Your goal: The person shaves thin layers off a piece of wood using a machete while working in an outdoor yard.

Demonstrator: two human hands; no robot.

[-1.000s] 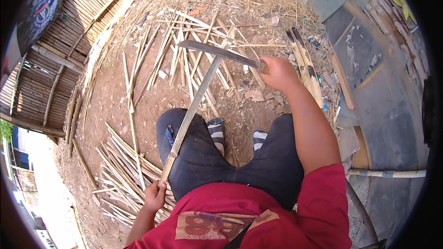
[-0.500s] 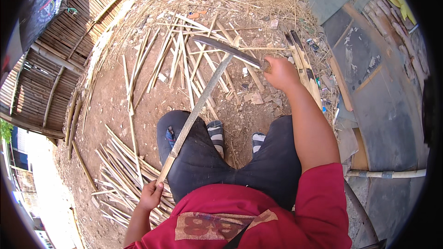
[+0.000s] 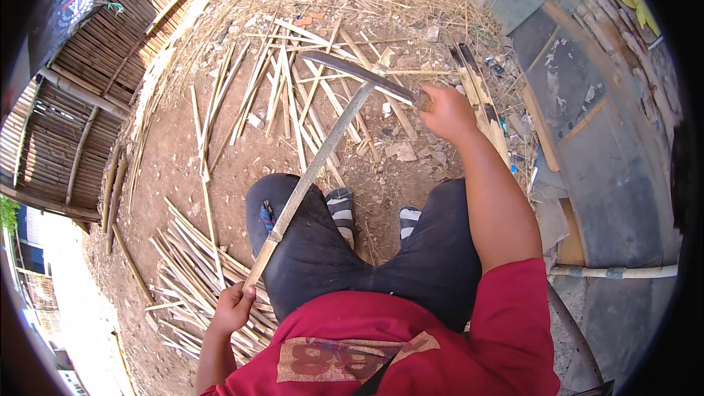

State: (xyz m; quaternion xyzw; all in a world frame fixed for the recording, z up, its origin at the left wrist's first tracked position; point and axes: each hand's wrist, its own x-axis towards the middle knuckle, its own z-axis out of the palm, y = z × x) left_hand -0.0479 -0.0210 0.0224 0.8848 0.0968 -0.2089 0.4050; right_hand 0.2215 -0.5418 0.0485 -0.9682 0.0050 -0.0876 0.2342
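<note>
My right hand [image 3: 447, 111] is closed around the handle of a machete [image 3: 356, 72], whose long dark blade points left, its tip slightly curved. Held in my left hand [image 3: 233, 306] is a bamboo strip [image 3: 317, 164], gripped by its near end beside my left thigh. The strip slants up and away over my left knee to the machete. Its far end meets the blade near the blade's middle; how deep the edge sits in it, I cannot tell. A node shows on the strip's pale near part.
Split bamboo strips [image 3: 209, 286] lie heaped at my left; more strips [image 3: 293, 103] are scattered on the dirt ahead. Two dark-edged bamboo pieces [image 3: 480, 103] lie ahead on the right. Dark sheets [image 3: 616, 176] cover the right side. A bamboo-slat wall [image 3: 95, 95] stands left.
The scene has shifted slightly in view. Both hands keep their grips, and the blade stays at the strip's far end with little visible movement.
</note>
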